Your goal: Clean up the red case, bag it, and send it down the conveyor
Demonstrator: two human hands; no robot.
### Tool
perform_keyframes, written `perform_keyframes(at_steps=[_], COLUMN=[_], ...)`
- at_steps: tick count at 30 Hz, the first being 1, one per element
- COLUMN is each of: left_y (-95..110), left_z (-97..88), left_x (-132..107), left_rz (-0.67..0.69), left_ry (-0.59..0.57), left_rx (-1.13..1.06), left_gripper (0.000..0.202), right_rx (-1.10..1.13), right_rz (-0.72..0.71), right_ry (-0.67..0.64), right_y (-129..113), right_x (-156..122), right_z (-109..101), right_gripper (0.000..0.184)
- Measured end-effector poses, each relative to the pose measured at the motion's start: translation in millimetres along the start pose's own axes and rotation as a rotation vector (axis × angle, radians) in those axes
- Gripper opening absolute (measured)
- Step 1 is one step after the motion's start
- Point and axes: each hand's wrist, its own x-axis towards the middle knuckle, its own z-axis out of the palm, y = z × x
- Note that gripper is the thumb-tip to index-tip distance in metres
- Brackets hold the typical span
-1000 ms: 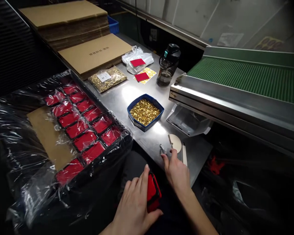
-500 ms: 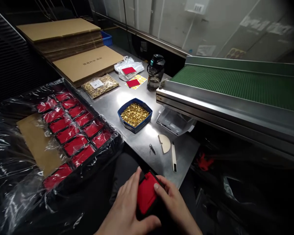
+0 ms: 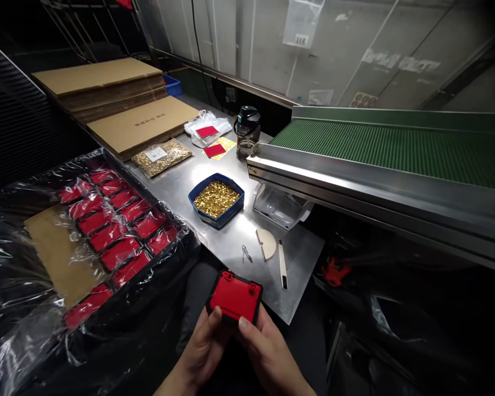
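Both hands clamp one red-and-black part.
The left hand (image 3: 202, 352) and right hand (image 3: 268, 352) grip the red part (image 3: 234, 297) just off the steel table's (image 3: 297, 258) near edge; farther off, carton (image 3: 142, 124) print is unreadable.

Both hands, left hand (image 3: 204, 352) and right hand (image 3: 268, 352), grip a red case (image 3: 234, 297) (black-edged) near the table (image 3: 301, 258).

The counter (image 3: 214, 176) is brushed steel, smooth with soft glare. At its far edge, the flat cartons (image 3: 142, 124) are matt brown cardboard. The conveyor belt (image 3: 396, 146) along the right edge is ribbed green rubber in a polished steel frame. The blue tray (image 3: 198, 192) looks plastic, filled with shiny brass-coloured bits. Off the left edge, glossy crinkled film (image 3: 20, 308) wraps red pieces. The held red part (image 3: 235, 297) looks matt plastic.
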Motion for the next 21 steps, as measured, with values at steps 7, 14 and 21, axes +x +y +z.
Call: perform_keyframes(at_steps=[7,14,21], left_y=[31.6,50.2,49.7], left_z=[-29.9,-19.3,-11.1], left_x=[18.9,-5.0,-47.1], left_rz=[-0.112,-0.220,-0.456], left_ry=[-0.260,-0.135,0.020], left_rx=[-0.227,-0.069,-0.160], left_gripper=[0.088,0.079,0.075], right_rx=[-1.202,-1.603,-1.499], right_rz=[0.173,0.046,0.043], right_ry=[-0.118,0.558,0.458], right_y=[-72.5,-101.5,-103.1], right_x=[-12.0,100.6,112.1], right_z=[-1.1,-36.2,-46.2], right_gripper=[0.034,0.034,0.021])
